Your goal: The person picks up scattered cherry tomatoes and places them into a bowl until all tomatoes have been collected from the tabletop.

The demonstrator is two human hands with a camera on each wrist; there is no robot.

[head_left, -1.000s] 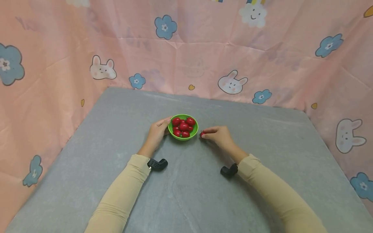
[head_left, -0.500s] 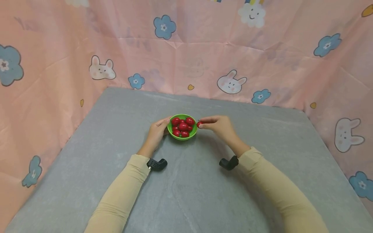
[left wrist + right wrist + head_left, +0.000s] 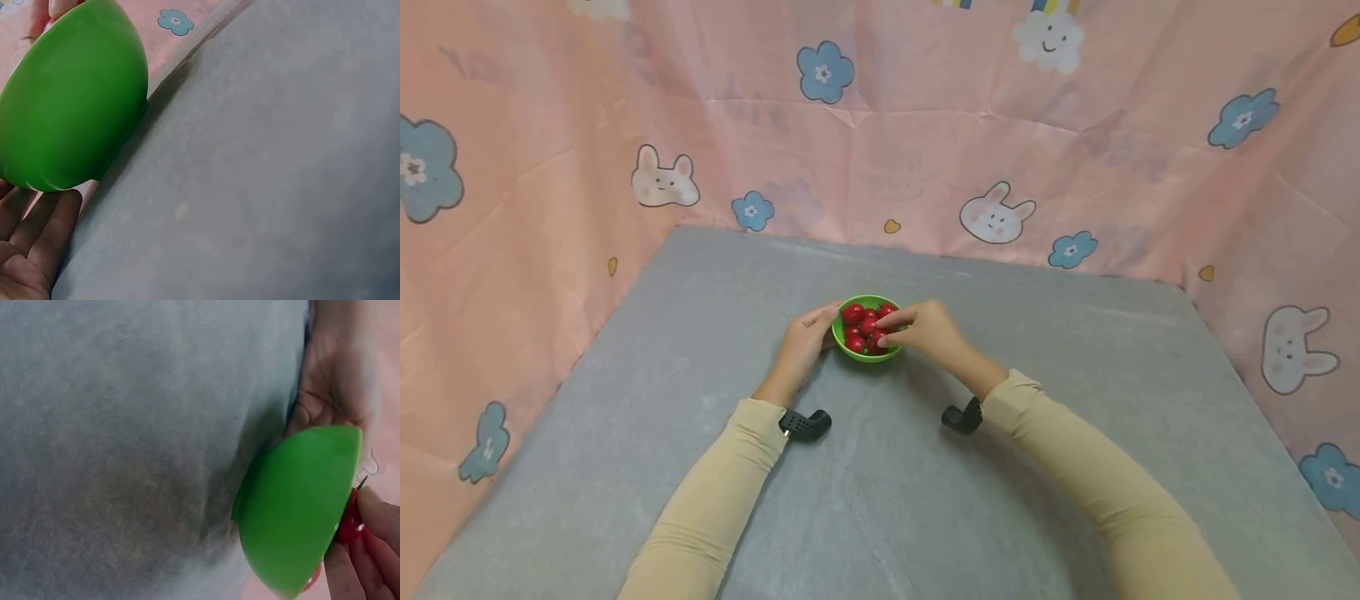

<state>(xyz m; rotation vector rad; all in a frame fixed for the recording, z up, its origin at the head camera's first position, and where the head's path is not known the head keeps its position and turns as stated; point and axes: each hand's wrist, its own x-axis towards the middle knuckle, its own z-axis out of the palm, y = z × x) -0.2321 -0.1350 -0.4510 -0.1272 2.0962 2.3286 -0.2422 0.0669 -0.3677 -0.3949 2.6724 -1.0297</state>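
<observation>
A green bowl (image 3: 867,359) full of red cherry tomatoes (image 3: 853,313) stands on the grey table. My left hand (image 3: 801,348) holds it from the left, thumb by the rim and fingers against its side; in the left wrist view those fingers (image 3: 53,228) meet the bowl low down. From the right, my right hand (image 3: 931,332) reaches over the rim with thumb and fingertips among the tomatoes. The right wrist view shows it pinching one cherry tomato (image 3: 351,524) with a green stem, right at the bowl's edge.
The grey tabletop (image 3: 880,483) stretches around the bowl on all sides. A pink curtain (image 3: 880,150) with rabbits and flowers hangs along the back and both sides. Each wrist wears a black camera, like the left one (image 3: 805,424).
My right hand has lifted a cherry tomato from beside the bowl and carried it left over the rim, in among the others. The left hand and the bowl have stayed in place.
</observation>
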